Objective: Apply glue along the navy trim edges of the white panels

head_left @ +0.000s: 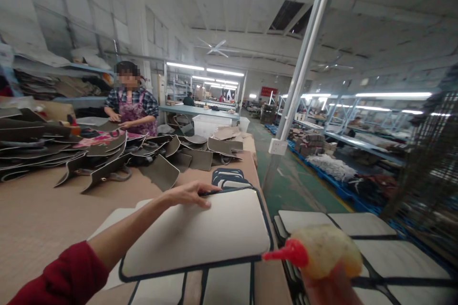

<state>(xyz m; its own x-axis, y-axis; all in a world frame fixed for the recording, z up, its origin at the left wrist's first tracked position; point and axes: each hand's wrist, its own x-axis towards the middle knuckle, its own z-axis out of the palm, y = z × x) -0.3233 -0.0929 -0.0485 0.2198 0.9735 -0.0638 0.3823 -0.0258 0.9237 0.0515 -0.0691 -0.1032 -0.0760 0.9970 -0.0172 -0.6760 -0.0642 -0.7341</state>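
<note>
A cream panel with a dark border [200, 236] lies tilted across the table in front of me. My left hand [191, 194] grips its far edge, thumb on the cream face and fingers at the border. In my right hand [329, 283] is a yellowish squeeze bottle [324, 250] with a red nozzle. The nozzle tip points left, at the panel's near right corner; whether it touches the border I cannot tell. More dark-edged panels [229, 281] show beneath and in front of the held one. Behind it sits a small stack of dark-bordered pieces [231, 178].
Curved dark-grey pieces [161, 171] are heaped along the far side of the brown table [32, 214]. A co-worker [134, 109] stands behind them. Stacked bordered panels [397, 257] lie at the right, below a metal post [304, 66] with a socket box.
</note>
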